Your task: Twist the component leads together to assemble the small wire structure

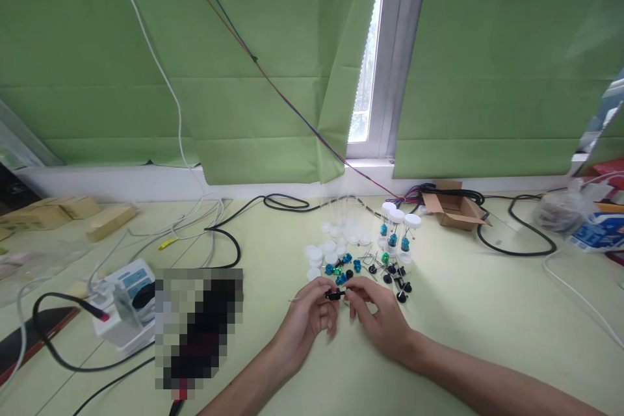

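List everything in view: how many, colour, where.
black part: one, black, between hands
small parts: many, blue, green, black, beyond hands
capped tubes: three, clear, behind small parts
other tubes: several, clear, beside those
caps: several, white, beyond left hand
box: one, brown, back right
package: one, blue, far right
bag: one, clear, beside package
power strip: one, white, left
blocks: several, yellowish, back left
cables: several, black, white, around
window frame: one, white, back
curtains: several, green, back
table: one, pale green, underneath
left hand: one, bare, centre
right hand: one, bare, centre right
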The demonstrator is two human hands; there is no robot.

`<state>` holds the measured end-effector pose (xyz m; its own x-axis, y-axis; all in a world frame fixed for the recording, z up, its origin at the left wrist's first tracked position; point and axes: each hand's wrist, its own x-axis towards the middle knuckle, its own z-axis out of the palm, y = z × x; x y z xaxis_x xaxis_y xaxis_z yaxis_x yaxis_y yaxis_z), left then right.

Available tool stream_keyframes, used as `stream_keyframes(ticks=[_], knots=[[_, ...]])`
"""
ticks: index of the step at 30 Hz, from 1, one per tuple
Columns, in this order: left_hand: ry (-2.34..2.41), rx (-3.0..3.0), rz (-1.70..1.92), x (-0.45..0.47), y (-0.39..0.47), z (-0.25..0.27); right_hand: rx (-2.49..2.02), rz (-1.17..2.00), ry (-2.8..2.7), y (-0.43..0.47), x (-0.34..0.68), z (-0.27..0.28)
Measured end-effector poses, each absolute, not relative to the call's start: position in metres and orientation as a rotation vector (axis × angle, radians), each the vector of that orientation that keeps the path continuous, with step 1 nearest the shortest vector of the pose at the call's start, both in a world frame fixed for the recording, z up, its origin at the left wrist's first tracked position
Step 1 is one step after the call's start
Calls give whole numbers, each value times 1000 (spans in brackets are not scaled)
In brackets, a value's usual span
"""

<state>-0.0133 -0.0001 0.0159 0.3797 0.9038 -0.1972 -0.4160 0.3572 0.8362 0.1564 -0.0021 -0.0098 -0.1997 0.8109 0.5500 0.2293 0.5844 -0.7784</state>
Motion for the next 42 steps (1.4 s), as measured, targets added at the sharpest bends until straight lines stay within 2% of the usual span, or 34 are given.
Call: stream_keyframes(ticks=[17, 29, 42], knots=[[686, 738, 931, -14, 1, 12, -895, 831, -1727, -1, 157, -14], [654, 616, 1002, -15, 1, 15, -829, 748, -1786, -2, 156, -8], [669, 691, 997, -14, 2, 15, -888, 875, -1810, 0, 158, -13]])
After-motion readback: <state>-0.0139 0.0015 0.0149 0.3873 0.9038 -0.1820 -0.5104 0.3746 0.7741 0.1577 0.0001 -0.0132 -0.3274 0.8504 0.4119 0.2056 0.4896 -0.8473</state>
